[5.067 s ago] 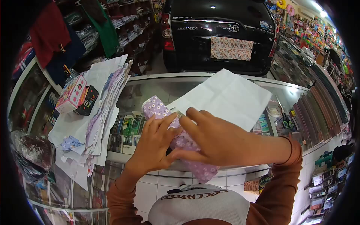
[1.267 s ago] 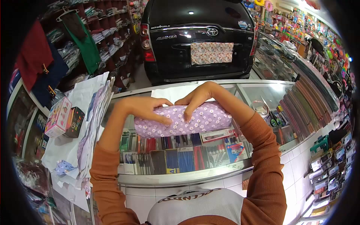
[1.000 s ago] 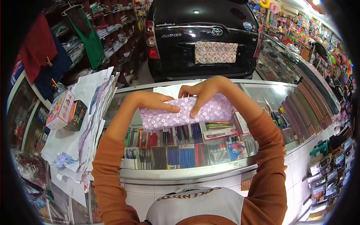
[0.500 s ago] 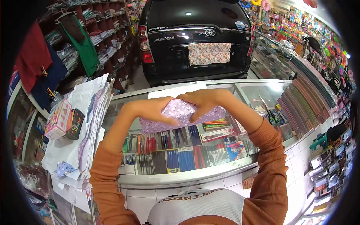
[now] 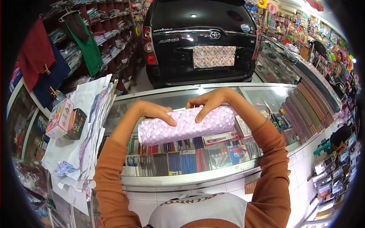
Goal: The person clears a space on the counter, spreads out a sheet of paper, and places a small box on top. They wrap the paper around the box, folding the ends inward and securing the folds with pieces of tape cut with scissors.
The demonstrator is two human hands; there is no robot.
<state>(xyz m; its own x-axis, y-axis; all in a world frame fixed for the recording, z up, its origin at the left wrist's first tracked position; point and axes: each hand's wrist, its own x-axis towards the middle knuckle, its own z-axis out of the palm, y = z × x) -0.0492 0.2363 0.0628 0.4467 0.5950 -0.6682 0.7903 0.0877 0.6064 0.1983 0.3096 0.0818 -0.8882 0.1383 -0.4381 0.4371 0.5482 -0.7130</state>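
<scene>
A purple bundle with white flowers (image 5: 186, 125) lies crosswise over the glass counter, its front face smooth and rounded. My left hand (image 5: 156, 112) grips its upper left part, thumb on the front and fingers hidden behind. Around the upper middle is my right hand (image 5: 207, 104), its thumb pressed on the front and its fingers bent over the back edge. Whatever is inside the purple wrap is hidden.
Pens and other stationery (image 5: 182, 159) show through the glass counter (image 5: 159, 181). Paper sheets (image 5: 85, 114) with small boxes (image 5: 61, 119) on them are at the left. A black car (image 5: 201, 38) stands behind the counter, and stacked folders (image 5: 308, 102) at the right.
The purple bundle has rolled or tilted toward me and shows more of its front. My hands have moved apart a little, and white paper behind the bundle is out of sight.
</scene>
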